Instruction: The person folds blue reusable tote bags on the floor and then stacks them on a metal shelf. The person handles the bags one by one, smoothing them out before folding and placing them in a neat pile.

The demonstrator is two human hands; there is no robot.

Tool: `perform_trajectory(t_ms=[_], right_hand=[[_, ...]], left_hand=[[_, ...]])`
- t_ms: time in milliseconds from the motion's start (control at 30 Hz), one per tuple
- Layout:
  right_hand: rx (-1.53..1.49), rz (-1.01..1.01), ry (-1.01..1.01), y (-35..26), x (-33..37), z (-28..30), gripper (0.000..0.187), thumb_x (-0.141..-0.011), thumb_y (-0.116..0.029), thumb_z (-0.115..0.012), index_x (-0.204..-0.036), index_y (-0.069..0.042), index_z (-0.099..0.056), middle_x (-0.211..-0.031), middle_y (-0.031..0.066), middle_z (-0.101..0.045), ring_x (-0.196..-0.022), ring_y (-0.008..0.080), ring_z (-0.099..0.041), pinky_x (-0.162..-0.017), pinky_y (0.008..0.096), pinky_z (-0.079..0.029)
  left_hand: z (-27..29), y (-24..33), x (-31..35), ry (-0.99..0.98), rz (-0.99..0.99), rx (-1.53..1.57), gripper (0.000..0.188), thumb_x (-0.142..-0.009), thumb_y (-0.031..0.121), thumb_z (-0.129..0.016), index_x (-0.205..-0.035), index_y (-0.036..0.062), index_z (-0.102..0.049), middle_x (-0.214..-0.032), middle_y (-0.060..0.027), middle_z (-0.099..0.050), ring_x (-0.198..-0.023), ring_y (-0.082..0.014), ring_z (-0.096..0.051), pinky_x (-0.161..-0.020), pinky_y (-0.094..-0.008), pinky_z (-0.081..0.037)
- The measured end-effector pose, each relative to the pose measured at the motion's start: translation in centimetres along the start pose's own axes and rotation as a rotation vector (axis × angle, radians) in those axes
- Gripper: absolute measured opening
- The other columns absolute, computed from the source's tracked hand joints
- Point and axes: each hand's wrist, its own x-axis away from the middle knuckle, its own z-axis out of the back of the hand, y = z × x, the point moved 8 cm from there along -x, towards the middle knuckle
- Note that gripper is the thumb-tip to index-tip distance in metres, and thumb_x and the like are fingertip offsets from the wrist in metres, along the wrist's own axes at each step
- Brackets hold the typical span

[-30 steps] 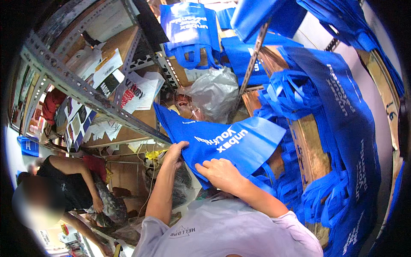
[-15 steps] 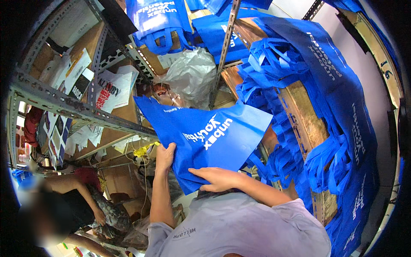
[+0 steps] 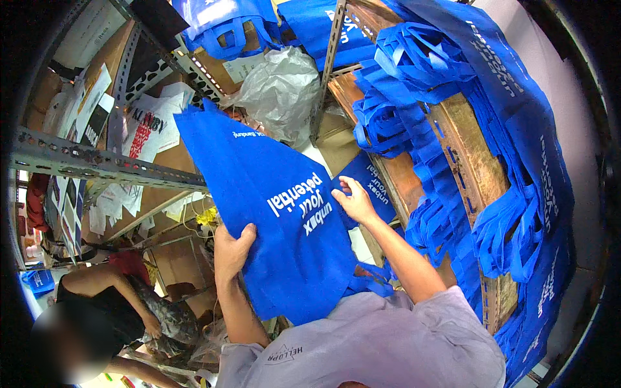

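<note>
A blue fabric tote bag [image 3: 272, 213] with white print is stretched out in front of my chest, its lower part resting against my shirt. My left hand [image 3: 233, 255] grips the bag's left edge, thumb on the front and the other fingers behind it. By the right edge is my right hand [image 3: 357, 202], its fingers bent and apart, with the fingertips at the fabric. Just beyond that hand, another printed blue bag [image 3: 375, 184] shows lower down, partly hidden.
Stacks of blue bags with looped handles [image 3: 420, 58] fill the metal-framed wooden shelf [image 3: 472, 149] on the right. A crumpled clear plastic bag [image 3: 284, 90] lies ahead. Perforated metal beams [image 3: 103, 158] and papers [image 3: 149, 129] are at left. Another person [image 3: 110, 304] sits at lower left.
The tote bag has been spread flatter and now lies more upright along my front. My right hand has moved from its lower front up to its right edge. My left hand keeps its hold.
</note>
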Motion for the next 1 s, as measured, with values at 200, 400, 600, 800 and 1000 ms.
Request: perform_trajectory(t_ms=[200,400,600,800,1000], right_hand=[[-0.384,-0.568,-0.362,7.6,2.0,-3.8,0.085,-0.082,-0.051,-0.062,-0.14,0.0,-0.028,-0.134,0.0225,-0.043,-0.121,0.0295,-0.047,-0.099,0.0378,-0.04],[-1.033,-0.586,-0.459,15.7,2.5,-8.4,0.079,-0.084,-0.053,-0.06,-0.14,-0.005,-0.031,-0.14,0.0126,-0.04,-0.126,0.0248,-0.041,-0.105,0.0405,-0.034],[-1.208,-0.699,-0.646,28.9,3.4,-16.3,0.083,-0.08,-0.054,-0.063,-0.142,-0.01,-0.03,-0.143,0.0091,-0.037,-0.131,0.0263,-0.033,-0.108,0.0428,-0.028],[-1.413,-0.877,-0.577,42.5,4.8,-22.4,0.077,-0.082,-0.051,-0.061,-0.141,-0.011,-0.032,-0.142,0.0107,-0.039,-0.128,0.0289,-0.037,-0.107,0.0435,-0.03],[-1.482,-0.706,-0.238,53.9,1.4,-22.4,0.071,-0.084,-0.05,-0.059,-0.137,-0.008,-0.037,-0.134,0.0133,-0.047,-0.121,0.0313,-0.044,-0.104,0.0453,-0.035]], left_hand=[[-1.9,-1.8,1.5,0.025,0.079,0.409,0.03,-0.075,0.013,-0.066,-0.1,-0.0024,-0.06,-0.087,-0.0072,-0.064,-0.072,-0.0129,-0.06,-0.068,-0.0264,-0.049],[-5.6,-6.1,2.6,0.054,0.047,0.517,0.046,-0.069,0.017,-0.07,-0.107,-0.0053,-0.055,-0.091,-0.0097,-0.063,-0.078,-0.0153,-0.061,-0.074,-0.0273,-0.049],[-12.2,-15.8,-1.6,-0.005,0.054,0.676,0.056,-0.071,0.022,-0.07,-0.114,-0.0086,-0.052,-0.1,-0.0153,-0.062,-0.085,-0.021,-0.062,-0.079,-0.0313,-0.05],[-19.1,-29.1,-6.5,-0.082,0.089,0.951,0.063,-0.074,0.026,-0.066,-0.124,-0.0068,-0.044,-0.11,-0.0178,-0.058,-0.095,-0.0268,-0.06,-0.085,-0.0366,-0.049],[-23.9,-39.1,-11.3,-0.16,0.036,1.126,0.068,-0.073,0.026,-0.066,-0.128,-0.0057,-0.04,-0.111,-0.0178,-0.057,-0.095,-0.0264,-0.06,-0.083,-0.0362,-0.05]])
